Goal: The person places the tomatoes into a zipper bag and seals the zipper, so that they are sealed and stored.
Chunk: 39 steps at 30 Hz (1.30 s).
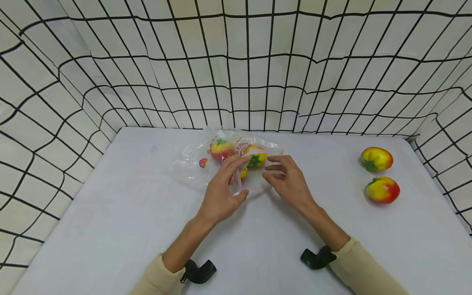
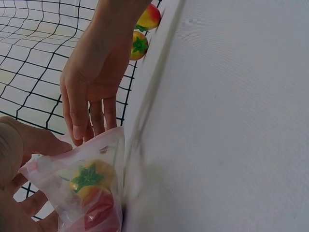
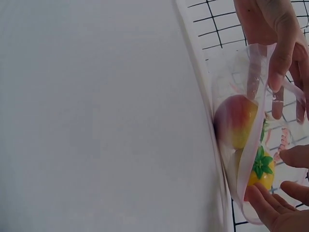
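A clear zip bag (image 1: 191, 166) with a pink-edged mouth and red printing lies at the back of the table. Inside are several yellow-and-red fruits (image 1: 222, 150) with green leafy caps. My left hand (image 1: 223, 192) is at the bag's mouth, thumb and fingers spread apart; its thumb (image 2: 50, 144) lies against the pink rim. Part of the left hand shows through the film in the right wrist view. On the other side of the mouth is my right hand (image 1: 289, 180), its fingers (image 3: 268, 205) loosely bent beside a fruit (image 3: 260, 166), with nothing gripped between them.
Two more yellow-and-red fruits, one behind (image 1: 377, 159) and one in front (image 1: 382, 190), lie on the white table (image 1: 121, 229) at the right. A black grid net (image 1: 248, 88) over white walls borders the back and sides.
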Each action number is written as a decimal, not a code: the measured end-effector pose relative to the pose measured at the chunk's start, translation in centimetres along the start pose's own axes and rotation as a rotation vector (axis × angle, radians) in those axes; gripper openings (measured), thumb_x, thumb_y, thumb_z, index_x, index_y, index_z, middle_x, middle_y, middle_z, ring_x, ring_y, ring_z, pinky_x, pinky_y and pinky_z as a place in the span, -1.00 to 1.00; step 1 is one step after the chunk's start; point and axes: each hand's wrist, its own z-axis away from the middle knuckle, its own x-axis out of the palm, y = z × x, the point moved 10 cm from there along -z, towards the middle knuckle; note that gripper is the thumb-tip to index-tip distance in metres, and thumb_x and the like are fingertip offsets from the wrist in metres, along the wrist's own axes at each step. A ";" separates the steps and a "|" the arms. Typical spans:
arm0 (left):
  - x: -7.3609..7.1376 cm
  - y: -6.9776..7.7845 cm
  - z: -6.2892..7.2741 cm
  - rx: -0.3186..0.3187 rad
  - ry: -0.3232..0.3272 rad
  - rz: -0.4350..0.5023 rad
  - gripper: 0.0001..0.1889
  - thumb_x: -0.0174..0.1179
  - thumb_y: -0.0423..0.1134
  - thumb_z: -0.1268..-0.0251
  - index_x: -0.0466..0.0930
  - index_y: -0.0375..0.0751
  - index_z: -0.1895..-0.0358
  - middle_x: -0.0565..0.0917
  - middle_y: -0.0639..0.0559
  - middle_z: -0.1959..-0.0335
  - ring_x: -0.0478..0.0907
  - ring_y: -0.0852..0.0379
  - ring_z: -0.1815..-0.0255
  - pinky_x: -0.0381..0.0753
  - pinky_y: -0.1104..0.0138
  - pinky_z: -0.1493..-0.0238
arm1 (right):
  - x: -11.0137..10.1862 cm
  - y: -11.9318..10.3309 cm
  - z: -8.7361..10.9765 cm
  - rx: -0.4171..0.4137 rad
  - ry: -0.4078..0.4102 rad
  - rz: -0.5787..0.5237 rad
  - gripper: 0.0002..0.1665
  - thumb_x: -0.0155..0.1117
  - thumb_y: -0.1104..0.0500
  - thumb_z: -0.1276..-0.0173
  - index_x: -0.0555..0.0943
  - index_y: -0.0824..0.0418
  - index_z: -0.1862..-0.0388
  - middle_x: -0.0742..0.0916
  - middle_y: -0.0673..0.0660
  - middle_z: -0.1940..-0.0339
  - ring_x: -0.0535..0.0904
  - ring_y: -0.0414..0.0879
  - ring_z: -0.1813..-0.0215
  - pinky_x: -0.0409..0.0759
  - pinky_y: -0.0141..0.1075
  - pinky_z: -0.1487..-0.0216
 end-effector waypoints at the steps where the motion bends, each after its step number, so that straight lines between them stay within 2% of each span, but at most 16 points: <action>1: 0.0 0.0 0.0 0.000 0.001 0.000 -0.17 0.50 -0.49 -0.06 0.47 0.04 -0.47 0.47 0.14 -0.47 0.38 0.08 -0.55 0.56 0.07 -0.47 | -0.2 -0.1 0.0 -0.007 0.000 0.006 -0.41 0.44 0.31 -0.38 0.50 0.37 -0.35 0.54 0.32 -0.28 0.71 0.17 -0.26 0.76 -0.17 -0.19; 9: -0.3 0.0 0.1 -0.010 0.010 -0.002 -0.17 0.50 -0.49 -0.06 0.47 0.05 -0.46 0.47 0.13 -0.47 0.40 0.06 -0.55 0.59 0.05 -0.43 | -1.6 -0.2 0.3 -0.065 0.001 0.090 -0.44 0.47 0.25 -0.37 0.54 0.28 -0.31 0.58 0.28 -0.24 0.73 0.09 -0.19 0.78 -0.18 -0.13; 16: -0.2 -0.2 0.1 -0.018 0.011 0.006 -0.20 0.49 -0.48 -0.08 0.48 0.04 -0.45 0.47 0.14 -0.47 0.39 0.07 -0.56 0.60 0.08 -0.41 | -3.3 -0.3 0.8 -0.065 0.021 0.155 -0.48 0.48 0.18 -0.38 0.58 0.12 -0.28 0.60 0.21 -0.23 0.71 0.02 -0.20 0.77 -0.14 -0.13; 20: -0.2 -0.2 0.1 -0.010 0.016 0.009 -0.20 0.49 -0.49 -0.07 0.49 0.03 -0.44 0.47 0.14 -0.46 0.41 0.07 -0.54 0.62 0.08 -0.40 | -4.5 -0.1 1.0 -0.068 0.051 0.182 -0.50 0.48 0.17 -0.38 0.59 0.11 -0.27 0.61 0.14 -0.21 0.71 0.01 -0.19 0.77 -0.13 -0.12; 23: -0.2 -0.2 0.1 -0.010 0.018 0.004 -0.19 0.50 -0.49 -0.06 0.49 0.06 -0.44 0.47 0.14 -0.47 0.41 0.07 -0.54 0.62 0.08 -0.40 | -5.4 -0.1 1.2 -0.079 0.071 0.199 -0.53 0.47 0.15 -0.40 0.60 0.12 -0.26 0.61 0.11 -0.20 0.71 0.01 -0.19 0.77 -0.21 -0.11; 30: -0.1 -0.1 0.3 -0.008 0.018 0.003 -0.16 0.51 -0.48 -0.06 0.47 0.13 -0.45 0.48 0.16 -0.46 0.43 0.08 -0.52 0.61 0.08 -0.41 | -7.5 0.1 1.8 -0.089 0.112 0.235 -0.56 0.45 0.13 -0.42 0.61 0.07 -0.24 0.61 0.09 -0.20 0.69 -0.03 -0.17 0.65 -0.58 -0.05; 39: 0.1 -0.1 0.3 -0.014 0.014 0.000 -0.18 0.51 -0.48 -0.07 0.48 0.11 -0.44 0.49 0.15 -0.45 0.44 0.08 -0.52 0.61 0.10 -0.41 | -10.1 0.5 2.6 -0.086 0.165 0.261 -0.60 0.42 0.09 -0.44 0.63 0.10 -0.21 0.61 0.09 -0.17 0.66 -0.03 -0.14 0.59 -0.68 -0.06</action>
